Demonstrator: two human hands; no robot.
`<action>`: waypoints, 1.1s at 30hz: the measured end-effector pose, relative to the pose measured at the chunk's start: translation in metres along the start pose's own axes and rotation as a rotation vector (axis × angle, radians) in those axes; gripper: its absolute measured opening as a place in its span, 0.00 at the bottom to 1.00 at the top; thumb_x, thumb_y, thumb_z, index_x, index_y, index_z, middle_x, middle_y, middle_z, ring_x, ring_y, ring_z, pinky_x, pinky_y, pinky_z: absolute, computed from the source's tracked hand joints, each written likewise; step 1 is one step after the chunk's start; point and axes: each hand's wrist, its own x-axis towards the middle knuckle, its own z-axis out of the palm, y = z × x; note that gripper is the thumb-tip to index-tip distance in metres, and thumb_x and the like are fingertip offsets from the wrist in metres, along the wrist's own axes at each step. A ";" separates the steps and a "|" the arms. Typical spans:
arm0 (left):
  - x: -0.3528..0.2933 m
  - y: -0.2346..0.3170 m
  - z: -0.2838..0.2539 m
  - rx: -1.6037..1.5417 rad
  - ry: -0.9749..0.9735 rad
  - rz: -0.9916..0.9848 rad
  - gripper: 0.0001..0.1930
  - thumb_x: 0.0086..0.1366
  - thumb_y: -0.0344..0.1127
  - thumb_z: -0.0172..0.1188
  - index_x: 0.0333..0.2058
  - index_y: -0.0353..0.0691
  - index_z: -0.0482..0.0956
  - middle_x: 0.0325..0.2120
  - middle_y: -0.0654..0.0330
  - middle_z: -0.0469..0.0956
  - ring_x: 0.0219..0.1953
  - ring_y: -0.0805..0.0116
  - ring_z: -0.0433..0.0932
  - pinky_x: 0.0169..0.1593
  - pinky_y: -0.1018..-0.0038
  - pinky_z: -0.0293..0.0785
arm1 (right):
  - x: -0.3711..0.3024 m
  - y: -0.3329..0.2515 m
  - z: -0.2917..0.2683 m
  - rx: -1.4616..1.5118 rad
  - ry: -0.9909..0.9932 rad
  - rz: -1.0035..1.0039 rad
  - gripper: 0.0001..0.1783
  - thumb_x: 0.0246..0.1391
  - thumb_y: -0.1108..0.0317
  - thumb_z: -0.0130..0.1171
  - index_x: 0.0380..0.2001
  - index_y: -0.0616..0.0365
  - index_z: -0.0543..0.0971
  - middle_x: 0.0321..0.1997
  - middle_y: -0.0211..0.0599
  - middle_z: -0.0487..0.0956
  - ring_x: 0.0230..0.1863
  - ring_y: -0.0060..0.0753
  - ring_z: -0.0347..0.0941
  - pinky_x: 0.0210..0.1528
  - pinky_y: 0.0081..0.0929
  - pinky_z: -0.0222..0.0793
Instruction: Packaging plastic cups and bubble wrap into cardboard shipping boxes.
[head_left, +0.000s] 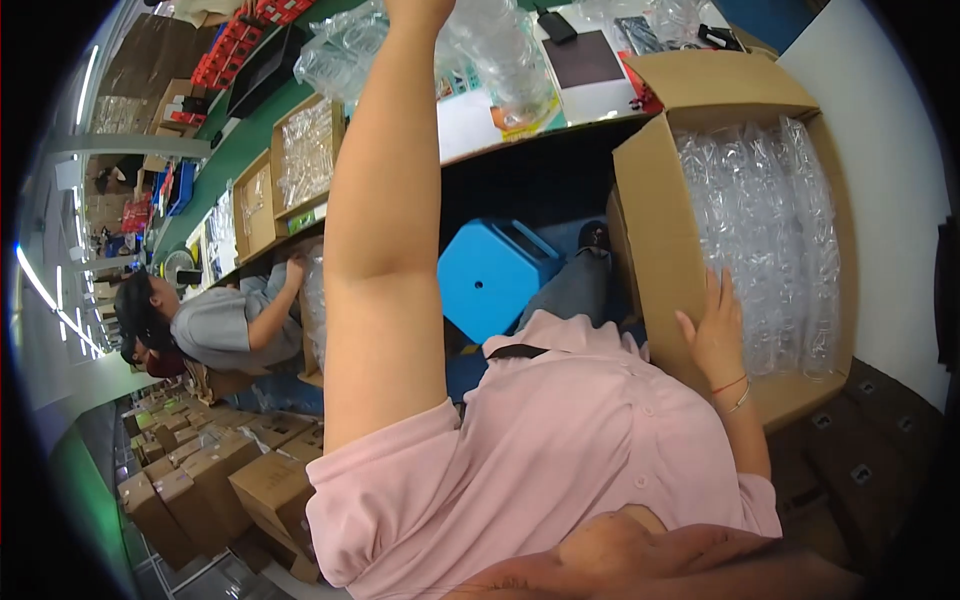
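My left arm stretches far forward over the table, and my left hand [420, 8] is cut off by the upper edge of the view, with its fingers hidden. Near it lies a heap of clear inflated plastic packaging [490, 55]. My right hand [718, 335] rests at the inner side of an open cardboard box [655, 215] on the right. Its fingers are stretched out, touching rows of clear plastic air-cushion sleeves [762, 250] that stand packed in the box. A cord and a thin bangle circle that wrist.
A blue plastic stool [490, 280] stands under the table edge. On the table lie a dark flat square [583, 60] and a black adapter [556, 26]. Shallow cartons [305, 155] sit further left, near a seated person in grey [215, 325]. Stacked cardboard boxes [205, 480] fill the lower left.
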 end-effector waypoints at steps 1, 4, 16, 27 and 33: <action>-0.003 0.004 0.009 0.034 0.012 0.007 0.47 0.45 0.46 0.72 0.57 0.28 0.56 0.53 0.43 0.68 0.55 0.52 0.68 0.58 0.67 0.62 | -0.011 0.005 0.007 -0.007 -0.016 0.009 0.36 0.51 0.64 0.58 0.61 0.56 0.56 0.61 0.55 0.60 0.61 0.55 0.57 0.61 0.46 0.55; 0.000 -0.005 0.016 0.019 0.048 0.088 0.46 0.44 0.47 0.72 0.56 0.27 0.59 0.52 0.43 0.69 0.54 0.52 0.68 0.57 0.67 0.63 | -0.015 0.010 0.022 0.321 0.101 0.000 0.37 0.51 0.63 0.58 0.61 0.57 0.56 0.59 0.57 0.63 0.57 0.60 0.62 0.53 0.45 0.64; -0.009 -0.011 0.015 -0.028 0.032 0.123 0.47 0.44 0.47 0.73 0.55 0.25 0.58 0.51 0.41 0.69 0.54 0.52 0.69 0.56 0.67 0.64 | -0.016 0.004 0.022 0.297 -0.018 0.090 0.33 0.53 0.65 0.56 0.59 0.59 0.57 0.52 0.57 0.70 0.48 0.62 0.68 0.44 0.46 0.68; -0.008 0.011 0.000 -0.027 -0.172 -0.050 0.48 0.45 0.49 0.72 0.57 0.28 0.56 0.52 0.41 0.67 0.53 0.51 0.69 0.57 0.68 0.64 | 0.064 -0.039 -0.042 0.244 0.294 -0.157 0.29 0.53 0.67 0.57 0.56 0.63 0.63 0.61 0.53 0.62 0.60 0.53 0.60 0.59 0.39 0.58; -0.029 -0.013 0.000 -0.110 -0.146 0.216 0.39 0.40 0.42 0.75 0.46 0.33 0.62 0.38 0.49 0.69 0.40 0.50 0.72 0.43 0.63 0.70 | 0.180 -0.130 -0.104 0.398 0.602 -0.456 0.29 0.54 0.63 0.57 0.56 0.63 0.64 0.61 0.52 0.62 0.60 0.51 0.60 0.62 0.38 0.55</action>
